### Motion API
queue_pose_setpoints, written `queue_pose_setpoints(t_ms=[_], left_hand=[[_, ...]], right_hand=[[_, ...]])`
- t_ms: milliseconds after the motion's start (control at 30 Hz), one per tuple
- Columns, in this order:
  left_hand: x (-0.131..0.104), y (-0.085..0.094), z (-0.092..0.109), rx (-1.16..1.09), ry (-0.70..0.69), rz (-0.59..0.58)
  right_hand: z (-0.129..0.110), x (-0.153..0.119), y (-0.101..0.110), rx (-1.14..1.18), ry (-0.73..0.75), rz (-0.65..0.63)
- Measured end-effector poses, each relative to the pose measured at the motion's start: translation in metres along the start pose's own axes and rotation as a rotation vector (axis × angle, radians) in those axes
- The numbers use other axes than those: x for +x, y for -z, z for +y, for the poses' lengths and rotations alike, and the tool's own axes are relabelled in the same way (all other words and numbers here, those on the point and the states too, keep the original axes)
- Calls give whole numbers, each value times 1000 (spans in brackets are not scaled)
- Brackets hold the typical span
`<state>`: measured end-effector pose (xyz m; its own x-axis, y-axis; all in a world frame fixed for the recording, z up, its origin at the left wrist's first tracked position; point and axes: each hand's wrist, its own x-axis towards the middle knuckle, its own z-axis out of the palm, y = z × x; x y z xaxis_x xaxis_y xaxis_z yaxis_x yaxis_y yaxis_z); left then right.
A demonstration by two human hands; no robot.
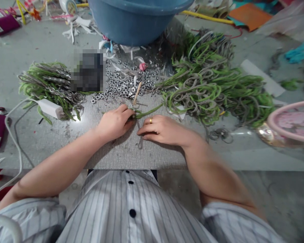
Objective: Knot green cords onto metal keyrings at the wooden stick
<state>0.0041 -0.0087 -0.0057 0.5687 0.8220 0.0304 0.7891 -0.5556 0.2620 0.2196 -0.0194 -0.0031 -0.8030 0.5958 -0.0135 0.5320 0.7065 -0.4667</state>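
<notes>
My left hand point(118, 121) is closed at the table's middle, its fingertips pinching a green cord point(152, 110) near a small metal piece. That cord runs right into a tangled pile of green and grey cords point(207, 84). Close beside it, my right hand point(164, 130), with a gold ring on one finger, has its fingertips bent together at a thin grey cord point(140, 143), whose looped end lies on the table below them. My fingers partly hide where the cords meet. Just beyond the left fingertips is a thin wooden stick point(137, 92).
Many loose metal nuts point(116, 81) are scattered ahead, below a blue basin point(139, 20). At left lie bundled green cords with metal chains point(48, 84) and a white adapter point(50, 108) with its cable. A pink-rimmed object point(291, 125) stands at right.
</notes>
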Motion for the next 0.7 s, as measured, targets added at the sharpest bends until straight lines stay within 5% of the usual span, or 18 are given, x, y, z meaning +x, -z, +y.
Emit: queue_pose_setpoints(t_ms=[267,400,533,700], left_hand=[[2,1,-1,1,17,-20],[0,3,-2,-50,-8,-40],[1,3,-5,-70,-27,-55],[2,0,-8,-40,-40,-41]], right_hand=[[-13,7,-11,12,14,42],[-15,11,-15,175,-14,273],[-10,17,-20,281,-195,545],[-3,25,-28,276,-265,542]])
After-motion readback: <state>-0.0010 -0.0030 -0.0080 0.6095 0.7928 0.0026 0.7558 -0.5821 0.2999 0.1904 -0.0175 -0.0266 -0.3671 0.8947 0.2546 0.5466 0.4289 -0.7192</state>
